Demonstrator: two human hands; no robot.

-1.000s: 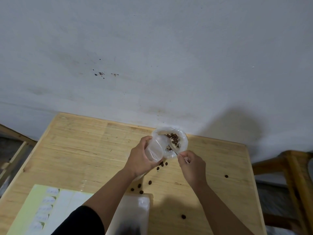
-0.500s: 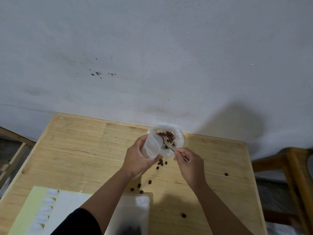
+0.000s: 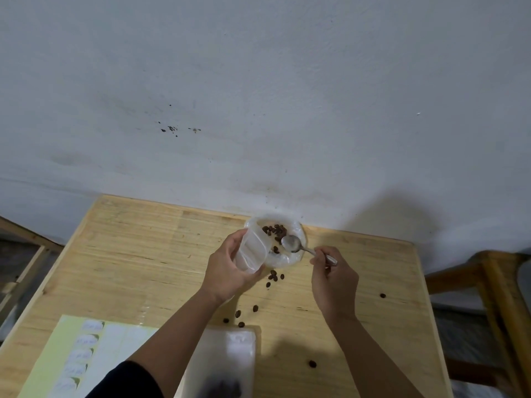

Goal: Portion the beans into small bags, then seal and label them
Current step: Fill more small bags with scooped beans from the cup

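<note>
A clear plastic tub (image 3: pixel 290 258) with dark beans (image 3: pixel 275 230) stands at the table's far edge. My left hand (image 3: pixel 227 268) grips a small clear bag (image 3: pixel 253 251), its mouth held open and tilted toward the tub. My right hand (image 3: pixel 333 274) pinches the handle of a metal spoon (image 3: pixel 291 244), whose empty-looking bowl hovers over the tub. Several loose beans (image 3: pixel 273 278) lie on the table below the tub. A filled bag (image 3: pixel 227 366) with dark beans lies flat at the near edge.
A label sheet (image 3: pixel 83 354) with several white stickers lies at the near left of the wooden table (image 3: pixel 129 254). Single beans lie at the right (image 3: pixel 382 295) and near front (image 3: pixel 312 364). A wooden chair (image 3: pixel 494 282) stands right; the wall is just behind.
The spoon has lifted out of the beans and its bowl now shows above the tub. My right hand drew back to the right. My left hand keeps the bag in place.
</note>
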